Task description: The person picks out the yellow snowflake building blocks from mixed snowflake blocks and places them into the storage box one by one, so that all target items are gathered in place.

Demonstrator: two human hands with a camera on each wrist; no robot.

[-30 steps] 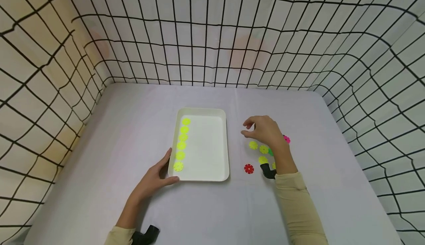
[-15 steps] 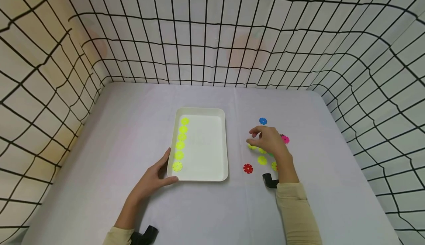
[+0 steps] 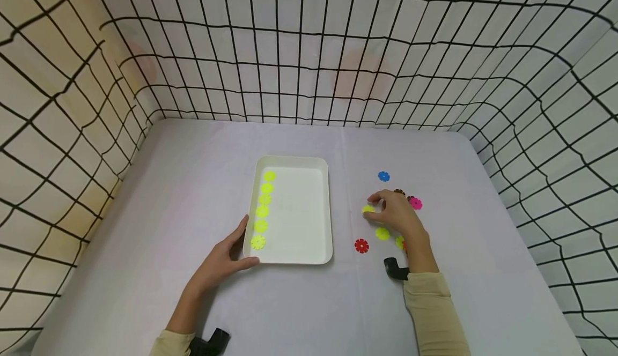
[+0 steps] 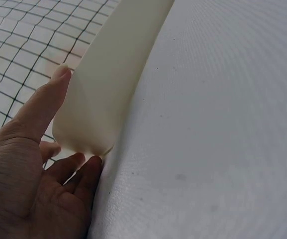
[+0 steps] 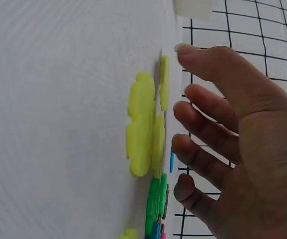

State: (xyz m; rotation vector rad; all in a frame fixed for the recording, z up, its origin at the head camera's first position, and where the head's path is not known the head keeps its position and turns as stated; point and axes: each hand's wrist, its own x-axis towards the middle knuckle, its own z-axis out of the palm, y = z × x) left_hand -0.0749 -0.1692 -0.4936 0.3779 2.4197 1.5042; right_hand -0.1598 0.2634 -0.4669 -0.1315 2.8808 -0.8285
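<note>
A white rectangular tray (image 3: 301,211) lies on the table with a column of yellow notched flower-shaped discs (image 3: 262,211) along its left side. My left hand (image 3: 224,259) holds the tray's near left corner, thumb at the near rim and fingers along the left wall. In the left wrist view, fingertips touch the tray's corner (image 4: 101,94). Right of the tray, my right hand (image 3: 399,214) hovers over loose discs, thumb and forefinger apart around a yellow disc (image 3: 368,209). The right wrist view shows its fingers spread beside yellow discs (image 5: 141,124) and green discs (image 5: 153,204), holding nothing visible.
Other loose discs surround the right hand: blue (image 3: 383,176), red (image 3: 361,245), pink (image 3: 414,202), brown (image 3: 399,191) and yellow (image 3: 382,233). The hand and wrist partly cover the pile. Black wire mesh (image 3: 309,50) fences the white table's back and sides.
My right hand has moved down and slightly right, from beside the tray to the yellow disc, uncovering the blue and brown discs. The left hand stays at the tray's corner.
</note>
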